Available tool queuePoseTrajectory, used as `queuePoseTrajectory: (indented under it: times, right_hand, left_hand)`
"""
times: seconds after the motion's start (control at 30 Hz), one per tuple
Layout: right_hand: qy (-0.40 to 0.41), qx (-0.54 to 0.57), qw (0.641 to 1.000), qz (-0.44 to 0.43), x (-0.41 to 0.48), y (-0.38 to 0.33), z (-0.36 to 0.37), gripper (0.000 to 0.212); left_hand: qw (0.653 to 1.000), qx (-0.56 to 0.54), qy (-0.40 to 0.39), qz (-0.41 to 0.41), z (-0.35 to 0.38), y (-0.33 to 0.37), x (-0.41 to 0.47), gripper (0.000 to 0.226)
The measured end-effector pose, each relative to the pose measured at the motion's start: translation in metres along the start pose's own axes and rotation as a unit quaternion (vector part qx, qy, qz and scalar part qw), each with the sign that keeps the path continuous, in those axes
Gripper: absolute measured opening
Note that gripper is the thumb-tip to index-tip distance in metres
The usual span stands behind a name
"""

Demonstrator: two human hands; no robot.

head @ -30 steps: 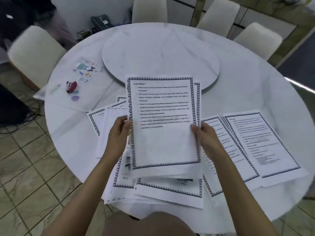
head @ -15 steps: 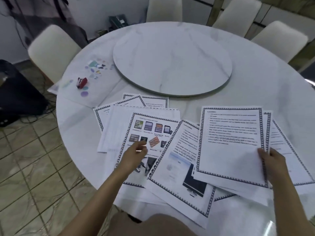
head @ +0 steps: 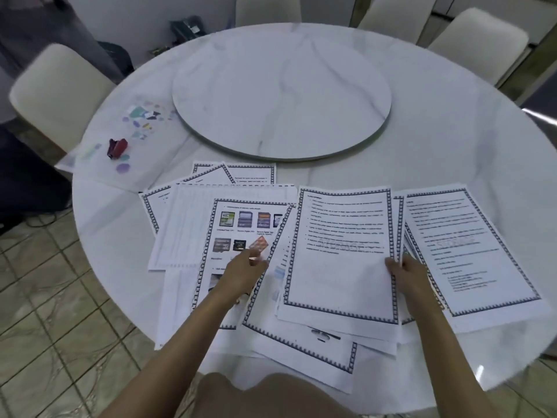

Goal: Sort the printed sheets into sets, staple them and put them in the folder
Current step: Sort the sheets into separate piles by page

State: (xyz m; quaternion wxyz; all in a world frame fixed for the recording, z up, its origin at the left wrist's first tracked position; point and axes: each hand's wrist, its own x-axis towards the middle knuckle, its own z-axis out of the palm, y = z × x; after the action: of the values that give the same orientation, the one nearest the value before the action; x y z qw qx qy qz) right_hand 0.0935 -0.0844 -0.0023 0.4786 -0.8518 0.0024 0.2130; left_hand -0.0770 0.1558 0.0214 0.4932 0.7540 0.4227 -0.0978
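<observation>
Shifted leftward, the text sheet (head: 340, 251) now overlaps the fanned printed sheets (head: 180, 236) on the marble table (head: 452, 131) — red stapler (head: 117, 147) far left, cream chairs (head: 60, 86) around. On the picture sheet (head: 241, 227) the left hand (head: 244, 273) rests loose-fingered; the right hand (head: 410, 276) pinches the text sheet's edge.

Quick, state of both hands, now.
Left hand: open, resting on the picture sheet.
Right hand: holding the text sheets by their right edge.

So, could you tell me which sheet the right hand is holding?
The text-only sheet in the middle, pinched at its right edge by the right hand; the left hand only touches the sheet with colour pictures.
</observation>
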Motion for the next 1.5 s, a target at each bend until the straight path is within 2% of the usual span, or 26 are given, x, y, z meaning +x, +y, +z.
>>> queuePoseTrajectory:
  times: [0.1, 0.2, 0.33, 0.47, 0.67, 0.77, 0.93, 1.07, 1.33, 1.5]
  right_hand:
    - [-0.016, -0.003, 1.0, -0.025, -0.003, -0.002, 0.005, 0.018]
    - [-0.016, 0.003, 0.999, -0.028, -0.002, -0.005, 0.006, 0.012]
    - [0.034, -0.003, 0.998, -0.046, 0.007, -0.012, -0.011, 0.023]
    - [0.063, -0.034, 0.996, -0.056, 0.019, -0.013, -0.037, 0.023]
    - [0.059, -0.166, 0.984, -0.032, 0.032, -0.004, -0.047, 0.024]
    - [0.073, -0.183, 0.98, -0.022, 0.03, -0.003, -0.039, 0.023]
    - [0.128, -0.223, 0.965, -0.054, 0.029, 0.004, -0.021, 0.046]
    - [0.179, -0.266, 0.944, -0.083, 0.019, -0.006, -0.009, 0.052]
    - [0.226, -0.247, 0.935, -0.119, 0.002, -0.009, 0.008, 0.066]
    - [0.247, -0.262, 0.921, -0.151, -0.011, -0.006, 0.024, 0.068]
  left_hand:
    - [0.999, 0.033, -0.019, 0.018, 0.008, 0.002, -0.004, 0.034]
    - [0.999, 0.023, 0.007, 0.045, 0.013, -0.001, -0.008, 0.028]
    - [0.992, -0.01, 0.111, 0.065, -0.005, -0.008, -0.015, 0.032]
    - [0.972, -0.051, 0.222, 0.066, -0.048, -0.034, -0.017, 0.029]
    - [0.931, -0.118, 0.337, 0.073, -0.11, -0.072, -0.025, 0.015]
    - [0.919, -0.152, 0.356, 0.071, -0.124, -0.086, -0.028, 0.029]
    - [0.903, -0.209, 0.37, 0.067, -0.131, -0.093, -0.027, 0.024]
    - [0.899, -0.222, 0.37, 0.068, -0.136, -0.096, -0.024, 0.026]
    - [0.915, -0.192, 0.351, 0.04, -0.151, -0.115, -0.014, 0.027]
    - [0.934, -0.112, 0.339, -0.015, -0.159, -0.137, -0.007, 0.027]
